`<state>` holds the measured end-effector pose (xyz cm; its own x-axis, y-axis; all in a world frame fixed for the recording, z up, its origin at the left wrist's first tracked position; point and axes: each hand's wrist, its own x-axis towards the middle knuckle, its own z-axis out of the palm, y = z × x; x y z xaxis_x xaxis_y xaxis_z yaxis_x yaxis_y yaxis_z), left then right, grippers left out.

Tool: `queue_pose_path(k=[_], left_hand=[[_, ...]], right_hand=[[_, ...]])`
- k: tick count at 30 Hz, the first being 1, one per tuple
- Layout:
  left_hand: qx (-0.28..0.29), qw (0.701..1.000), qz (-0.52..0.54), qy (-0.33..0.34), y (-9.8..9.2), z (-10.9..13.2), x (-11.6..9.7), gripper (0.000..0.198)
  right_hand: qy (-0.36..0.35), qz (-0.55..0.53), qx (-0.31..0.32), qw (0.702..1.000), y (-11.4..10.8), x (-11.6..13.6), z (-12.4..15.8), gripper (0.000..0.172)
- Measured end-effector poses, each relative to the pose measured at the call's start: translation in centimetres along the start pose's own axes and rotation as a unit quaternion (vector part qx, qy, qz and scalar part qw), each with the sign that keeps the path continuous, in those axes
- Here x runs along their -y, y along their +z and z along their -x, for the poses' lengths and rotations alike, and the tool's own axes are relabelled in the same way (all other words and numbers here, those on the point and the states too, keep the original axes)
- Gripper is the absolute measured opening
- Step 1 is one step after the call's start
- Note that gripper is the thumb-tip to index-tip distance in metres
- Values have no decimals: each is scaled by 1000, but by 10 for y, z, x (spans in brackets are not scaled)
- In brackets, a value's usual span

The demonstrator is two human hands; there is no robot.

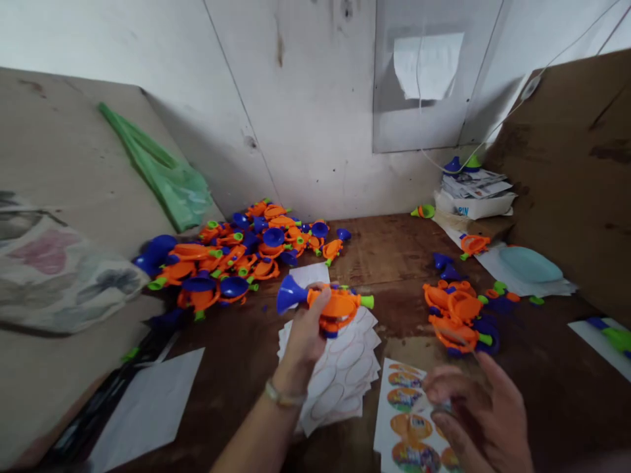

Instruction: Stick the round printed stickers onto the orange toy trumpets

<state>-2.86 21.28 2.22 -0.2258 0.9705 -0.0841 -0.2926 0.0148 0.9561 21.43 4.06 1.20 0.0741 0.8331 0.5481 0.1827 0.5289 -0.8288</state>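
Now the left hand (306, 334) encloses one trumpet (342, 304); what the curled right hand (486, 408) has, I can't tell.

Head view: from the wearer's head, pitched forward and down.
Tabletop (379, 253): seen from above at a slant, near to far.
Left hand (308, 332), right hand (486, 404): viewed from behind, at close range.
White wall (315, 131): faced nearly square-on, beyond the tabletop.
Left panel (49, 144), right panel (562, 151): caught obliquely at the margins of a wide field.

stained white wall (320, 125) behind a dark brown tabletop (382, 246)
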Motion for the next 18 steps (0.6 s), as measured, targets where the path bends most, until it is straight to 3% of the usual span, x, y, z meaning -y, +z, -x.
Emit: queue_pose_path(k=[2, 4, 7, 12, 18], left_hand=[[-3, 999, 46, -13, -7, 59, 7, 73], [17, 989, 142, -46, -10, 111, 16, 73], [70, 976, 207, 1, -14, 163, 26, 65], [144, 972, 101, 158, -23, 193, 23, 55], [111, 963, 29, 243, -22, 192, 14, 58]], right_hand=[[8, -67, 5, 998, 13, 10, -6, 78], [25, -119, -29, 992, 29, 22, -11, 71], [66, -147, -60, 985, 50, 34, -18, 70], [95, -168, -59, 979, 68, 44, -20, 76], [102, -154, -45, 982, 78, 52, -12, 80]])
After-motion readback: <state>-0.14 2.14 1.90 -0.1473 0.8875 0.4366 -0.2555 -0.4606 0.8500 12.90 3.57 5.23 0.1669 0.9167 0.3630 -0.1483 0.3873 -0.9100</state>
